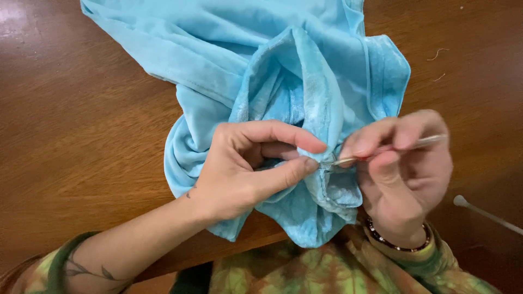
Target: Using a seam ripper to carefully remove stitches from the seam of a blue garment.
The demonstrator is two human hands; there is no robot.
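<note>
**Slim tool at the pinched fold, work in mid-course**

Light blue velvety garment (pixel 283 81) lies bunched on the brown wooden counter (pixel 71 136), spread toward the far side, its near folds hanging over the counter's near edge by the person's lap.

Left hand (pixel 245 169): thumb and forefinger closed together on a small fold of the cloth, holding it taut near the middle of the scene.

Right hand (pixel 406 169): fingers clamped on a slim pale tool (pixel 392 148), held almost level, its metal tip touching the cloth right beside the left fingertips. The tool is blurred; whether it is a seam ripper, a hook or a needle I cannot tell. No thread along the fold can be made out.

Judgement on progress: both hands are engaged at one spot on a fold or seam, so the work reads as under way, not starting and not finished. How much of the seam is already dealt with cannot be read; most of the garment lies untouched on the far side.

Two short thread scraps (pixel 438 53) lie on the counter at far right. A thin white stick with a rounded end (pixel 485 212) rests near right, apart from both hands.
</note>
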